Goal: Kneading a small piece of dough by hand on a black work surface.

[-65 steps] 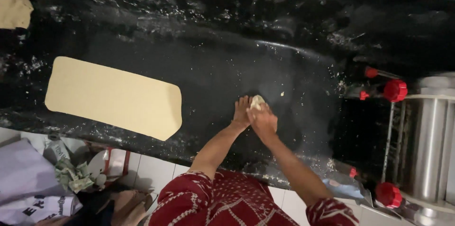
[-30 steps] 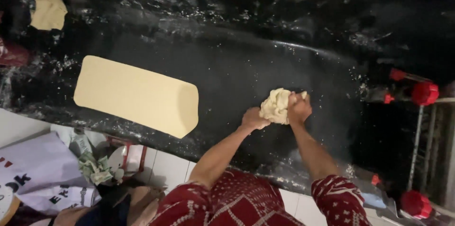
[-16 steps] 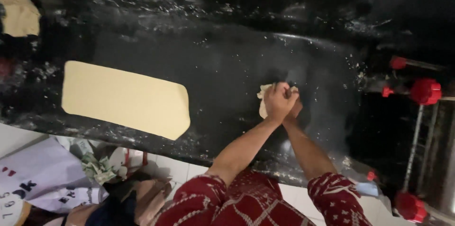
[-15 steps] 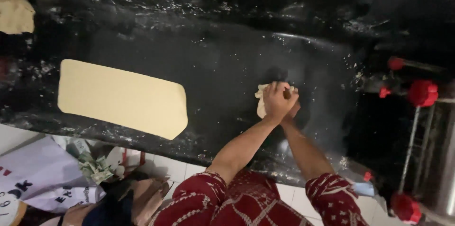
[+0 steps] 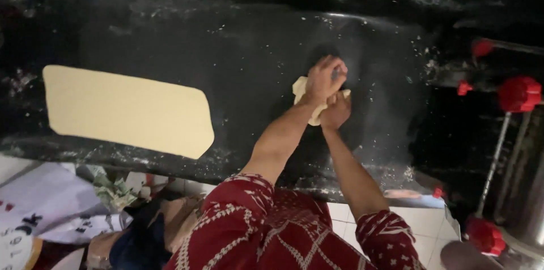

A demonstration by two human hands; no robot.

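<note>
Dough lump [image 5: 301, 90] sits clenched under left hand [image 5: 324, 79] and right hand [image 5: 336, 112] on the floured black desk [image 5: 226, 49]; pressed unevenly, it could tear or stick.

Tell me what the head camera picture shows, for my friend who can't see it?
A person's left hand and right hand press together on a small lump of pale dough on a dark, flour-dusted counter. A flat rolled dough sheet lies apart to the left, and a metal machine with red knobs stands at the right.
</note>
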